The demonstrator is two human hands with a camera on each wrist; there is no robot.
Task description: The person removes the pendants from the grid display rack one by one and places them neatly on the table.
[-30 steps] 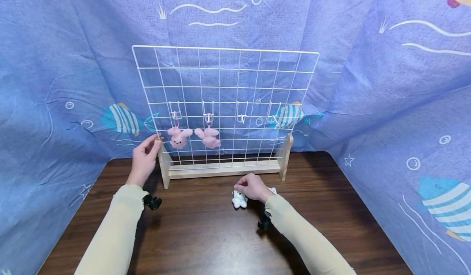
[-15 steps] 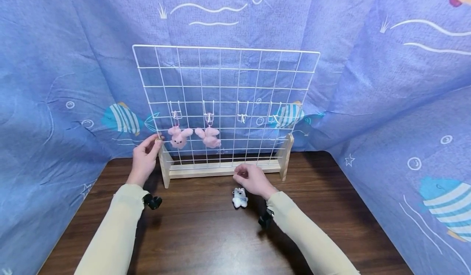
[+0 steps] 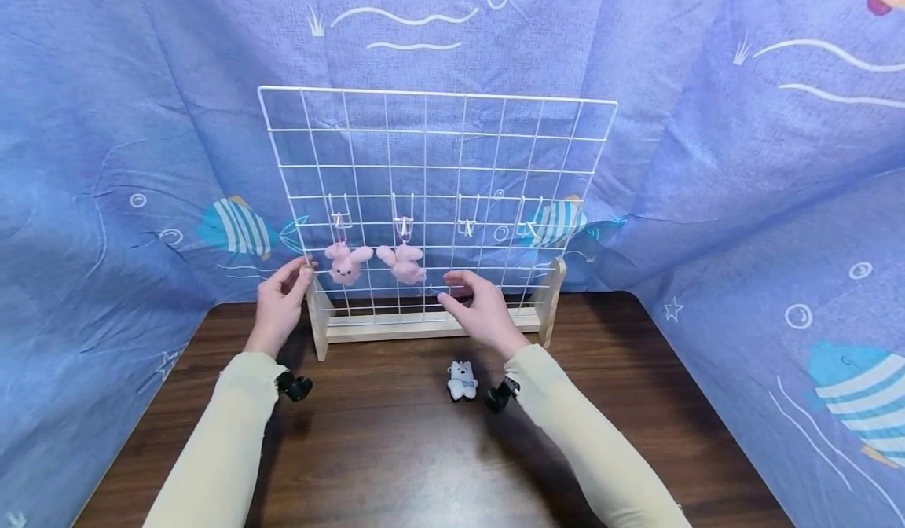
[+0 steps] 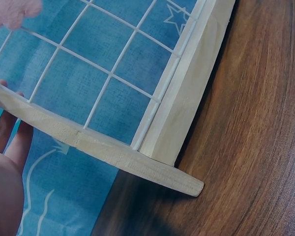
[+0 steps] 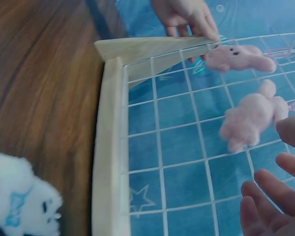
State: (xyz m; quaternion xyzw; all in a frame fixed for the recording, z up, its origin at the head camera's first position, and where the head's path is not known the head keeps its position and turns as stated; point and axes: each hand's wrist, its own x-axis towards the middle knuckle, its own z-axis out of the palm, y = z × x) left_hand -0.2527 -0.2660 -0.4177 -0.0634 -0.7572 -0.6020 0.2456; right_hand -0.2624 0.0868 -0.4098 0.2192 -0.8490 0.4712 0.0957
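My left hand (image 3: 277, 308) grips the top of the left wooden upright (image 3: 317, 325) of a stand, thumb in front. That stand carries a white wire grid (image 3: 438, 95). Two pink plush bunny keychains hang on hooks at the grid's left: the outer bunny (image 3: 346, 265) faces forward, while the inner bunny (image 3: 406, 267) shows its back. Just right of the inner one, my right hand (image 3: 484, 316) is raised before the grid, thumb and fingers apart, holding nothing in the right wrist view. Below it, a white plush bear keychain (image 3: 463, 381) with a blue bow lies face up on the table.
Two bare hooks, a middle hook (image 3: 467, 228) and a right hook (image 3: 529, 229), are on the grid's right half. The stand's wooden crossbar (image 3: 396, 330) rests near the back of the brown table (image 3: 382, 434). Blue printed cloth (image 3: 438, 25) hangs behind and on both sides.
My right hand has left the white plush bear and risen toward the grid, its fingers spreading apart. The bear stays on the table. My left hand keeps its place on the upright.
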